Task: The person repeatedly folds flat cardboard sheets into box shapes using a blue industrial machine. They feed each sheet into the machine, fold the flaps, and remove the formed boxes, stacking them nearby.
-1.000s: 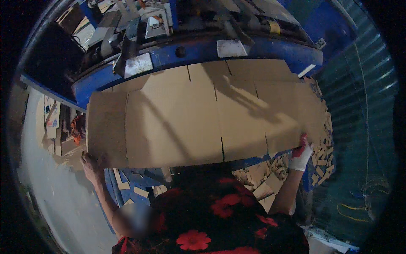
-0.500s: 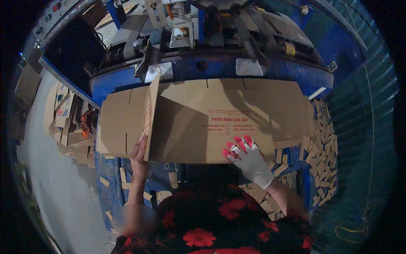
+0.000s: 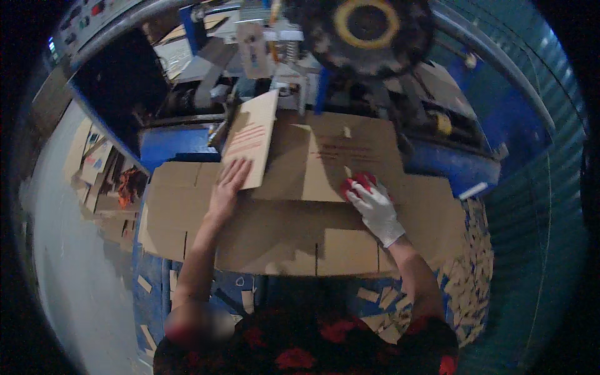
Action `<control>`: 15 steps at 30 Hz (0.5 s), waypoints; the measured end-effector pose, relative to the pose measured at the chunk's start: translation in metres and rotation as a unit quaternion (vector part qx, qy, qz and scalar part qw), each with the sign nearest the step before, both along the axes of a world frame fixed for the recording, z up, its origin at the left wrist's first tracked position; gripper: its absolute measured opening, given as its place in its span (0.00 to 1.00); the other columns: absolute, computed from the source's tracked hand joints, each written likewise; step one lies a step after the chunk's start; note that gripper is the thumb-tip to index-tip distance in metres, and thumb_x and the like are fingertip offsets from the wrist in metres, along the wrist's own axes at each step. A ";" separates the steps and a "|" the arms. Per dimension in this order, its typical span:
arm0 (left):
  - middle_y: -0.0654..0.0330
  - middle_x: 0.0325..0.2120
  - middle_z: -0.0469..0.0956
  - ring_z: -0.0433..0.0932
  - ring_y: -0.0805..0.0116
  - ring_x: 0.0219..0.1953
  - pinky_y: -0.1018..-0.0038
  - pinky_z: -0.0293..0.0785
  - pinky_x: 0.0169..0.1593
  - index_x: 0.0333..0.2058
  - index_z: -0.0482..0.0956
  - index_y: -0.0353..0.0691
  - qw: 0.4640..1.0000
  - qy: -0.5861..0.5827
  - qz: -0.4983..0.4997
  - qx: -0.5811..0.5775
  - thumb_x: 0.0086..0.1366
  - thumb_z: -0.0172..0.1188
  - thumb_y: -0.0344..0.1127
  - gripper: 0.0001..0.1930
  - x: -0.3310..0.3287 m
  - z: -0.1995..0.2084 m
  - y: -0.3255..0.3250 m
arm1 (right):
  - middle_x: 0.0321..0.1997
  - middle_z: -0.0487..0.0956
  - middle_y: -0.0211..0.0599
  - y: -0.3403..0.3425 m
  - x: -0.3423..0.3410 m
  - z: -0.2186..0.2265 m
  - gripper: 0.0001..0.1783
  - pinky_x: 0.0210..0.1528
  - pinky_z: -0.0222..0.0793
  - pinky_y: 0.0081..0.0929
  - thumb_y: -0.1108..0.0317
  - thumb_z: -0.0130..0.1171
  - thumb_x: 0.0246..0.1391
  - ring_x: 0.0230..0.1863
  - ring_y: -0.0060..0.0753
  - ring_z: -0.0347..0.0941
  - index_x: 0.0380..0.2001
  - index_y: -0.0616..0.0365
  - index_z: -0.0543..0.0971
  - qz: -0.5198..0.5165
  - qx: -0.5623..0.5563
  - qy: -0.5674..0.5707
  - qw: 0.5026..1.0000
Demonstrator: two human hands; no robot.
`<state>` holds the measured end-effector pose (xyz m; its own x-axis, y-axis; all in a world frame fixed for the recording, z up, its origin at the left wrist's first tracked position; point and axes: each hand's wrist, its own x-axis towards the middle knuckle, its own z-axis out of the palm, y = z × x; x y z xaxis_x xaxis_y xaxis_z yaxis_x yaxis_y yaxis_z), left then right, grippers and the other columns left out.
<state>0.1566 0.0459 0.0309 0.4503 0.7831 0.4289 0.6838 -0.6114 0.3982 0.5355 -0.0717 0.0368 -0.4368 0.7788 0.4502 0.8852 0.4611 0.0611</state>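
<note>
A brown cardboard carton blank (image 3: 290, 162) with red print lies pushed forward under the machine head, its left panel (image 3: 257, 134) folded up and leaning. My bare left hand (image 3: 231, 181) rests with fingers stretched against the printed face of that panel; its thumb is hidden. My right hand (image 3: 374, 209), in a white glove with red fingertips, lies over the near edge of the blank, fingers spread and slightly bent on its surface. Beneath, another flat cardboard blank (image 3: 269, 240) with slots shows along the near side.
A blue machine (image 3: 437, 169) stands ahead, with a dark round wheel (image 3: 367, 25) above the work. Many cardboard offcuts (image 3: 459, 294) lie at the right and below. Cardboard pieces (image 3: 103, 181) are stacked at the left, near a grey floor (image 3: 75, 262). A corrugated green wall (image 3: 537, 237) is on the right.
Both hands have moved forward with the upper blank, which now reaches under the machine head. The folded panel leans further right, and the lower blank is uncovered. The view has shifted.
</note>
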 end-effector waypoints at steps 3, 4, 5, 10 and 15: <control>0.54 0.60 0.65 0.59 0.51 0.64 0.60 0.56 0.65 0.60 0.65 0.48 0.997 0.055 0.006 0.059 0.64 0.46 0.32 0.24 0.022 -0.009 0.059 | 0.55 0.73 0.38 0.058 0.015 -0.001 0.26 0.60 0.61 0.45 0.76 0.53 0.44 0.59 0.45 0.66 0.51 0.49 0.74 -0.034 -0.003 -0.061 0.998; 0.54 0.60 0.64 0.60 0.52 0.64 0.61 0.56 0.65 0.60 0.64 0.47 0.995 0.048 0.010 0.084 0.63 0.48 0.32 0.25 0.032 -0.011 0.082 | 0.56 0.73 0.38 0.081 0.019 0.001 0.27 0.61 0.60 0.43 0.75 0.51 0.45 0.60 0.44 0.65 0.53 0.48 0.73 -0.061 -0.028 -0.100 0.993; 0.52 0.61 0.63 0.60 0.50 0.63 0.61 0.57 0.65 0.61 0.63 0.44 0.996 0.060 0.031 0.057 0.62 0.47 0.31 0.26 0.045 -0.010 0.106 | 0.56 0.73 0.38 0.106 0.024 0.006 0.27 0.61 0.60 0.43 0.75 0.51 0.46 0.60 0.44 0.66 0.53 0.49 0.73 -0.063 -0.012 -0.120 0.991; 0.43 0.59 0.62 0.60 0.42 0.61 0.61 0.60 0.62 0.60 0.58 0.30 0.990 0.015 0.129 0.058 0.60 0.47 0.27 0.27 0.093 0.001 0.160 | 0.53 0.75 0.40 0.188 0.042 0.033 0.27 0.59 0.61 0.45 0.74 0.52 0.48 0.55 0.45 0.70 0.55 0.53 0.71 -0.174 -0.043 -0.104 0.978; 0.52 0.54 0.71 0.69 0.54 0.57 0.64 0.65 0.59 0.54 0.71 0.38 0.994 0.047 0.073 0.068 0.55 0.59 0.29 0.25 -0.013 -0.013 0.048 | 0.57 0.72 0.47 0.083 0.076 0.029 0.29 0.62 0.57 0.48 0.67 0.57 0.50 0.57 0.48 0.68 0.58 0.55 0.68 -0.213 -0.049 0.116 0.969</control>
<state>0.1438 0.0935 0.0174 0.3793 0.7804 0.4970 0.7990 -0.5472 0.2494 0.6113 0.0117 0.0655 0.0380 0.9102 0.4125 0.9811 0.0443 -0.1882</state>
